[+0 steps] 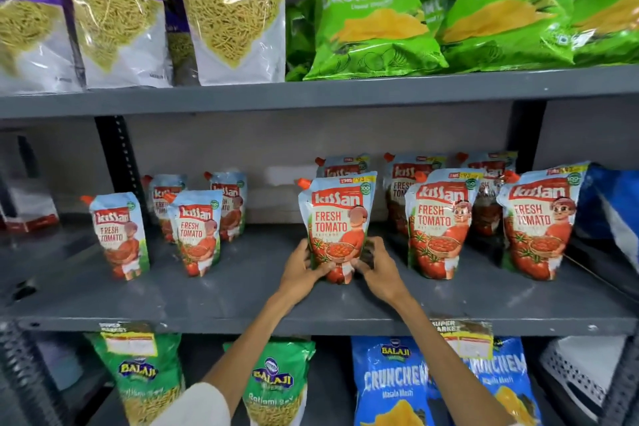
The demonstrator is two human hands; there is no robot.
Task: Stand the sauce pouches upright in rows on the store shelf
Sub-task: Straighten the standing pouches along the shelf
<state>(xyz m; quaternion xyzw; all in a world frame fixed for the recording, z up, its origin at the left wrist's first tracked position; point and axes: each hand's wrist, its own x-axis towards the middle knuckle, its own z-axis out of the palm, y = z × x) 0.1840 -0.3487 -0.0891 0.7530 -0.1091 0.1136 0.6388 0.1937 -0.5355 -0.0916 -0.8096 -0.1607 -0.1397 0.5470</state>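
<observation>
A: What's nearest to you?

B: Below the shelf edge you've got green snack bags (273, 387) on the left and blue chip bags (390, 387) on the right. Two price labels (463, 339) hang from the front lip of the grey middle shelf (207, 301).

A: And your hands?

B: Both reach in over that lip. Your left hand (304, 268) wraps the lower left side of one ketchup pouch (337, 228), thumb across the front near the bottom. Your right hand (375, 270) closes on the lower right side, fingers curled around the edge. So you grip the pouch between both hands, low down.

A: Where does that pouch sit?

B: Upright near the middle of the shelf, base on or just at the shelf surface; I cannot tell which. Its orange spout points up and left.

A: What else stands there?

B: To your right, two front pouches (439, 225) stand upright side by side, with more behind them in a back row (408, 180). To your left, a smaller group of four pouches (195, 232) stands upright, well apart from the one you hold. A blue bag (608, 204) lies at the far right end.

A: Farther up?

B: On the top shelf, purple noodle-snack bags (228, 17) on the left, green chip bags (377, 28) leaning on the right.
</observation>
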